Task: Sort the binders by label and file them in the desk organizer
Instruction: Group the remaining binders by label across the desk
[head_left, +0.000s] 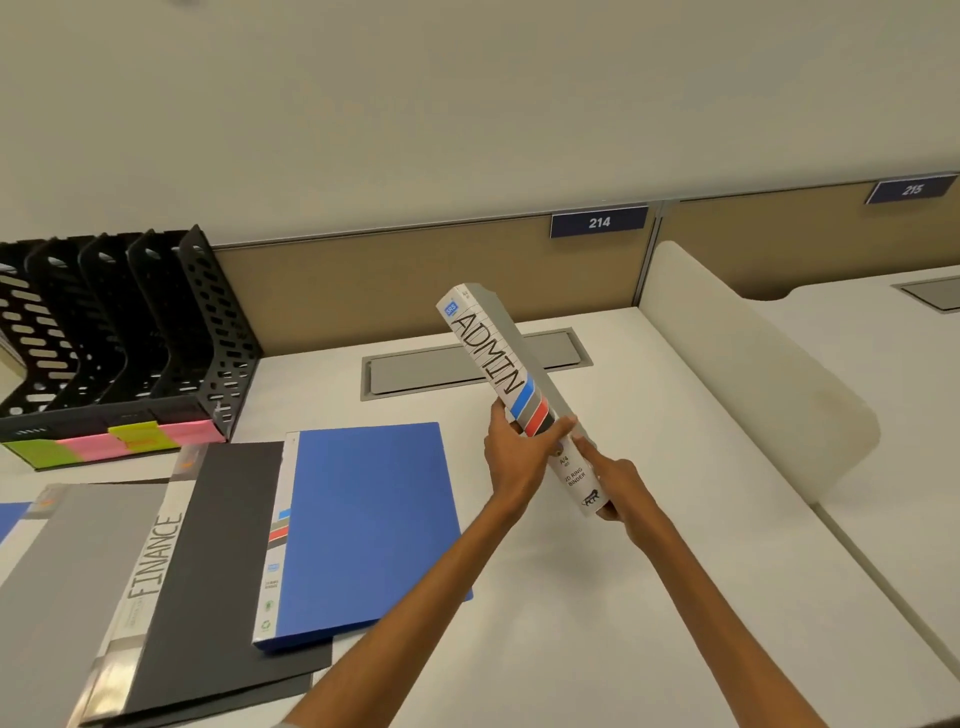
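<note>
Both hands hold a grey ring binder (491, 353) up off the desk, spine toward me, with "ADMIN" handwritten on its label. My left hand (519, 457) grips the lower spine, fingers wrapped across the front. My right hand (618, 493) grips the bottom end from the right side. A blue binder (369, 525) lies flat on the desk to the left, partly on a dark grey binder (218, 571). Further left lies a grey binder (78, 561) whose spine reads "FINANCE". The black perforated desk organizer (130, 338) stands at the back left with several upright slots.
Pink and green sticky notes (119, 441) line the organizer's front base. A grey cable hatch (415, 366) is set into the white desk (597, 623). A tan partition (415, 270) with plates 214 and 215 runs behind. A white rounded divider (753, 374) stands on the right.
</note>
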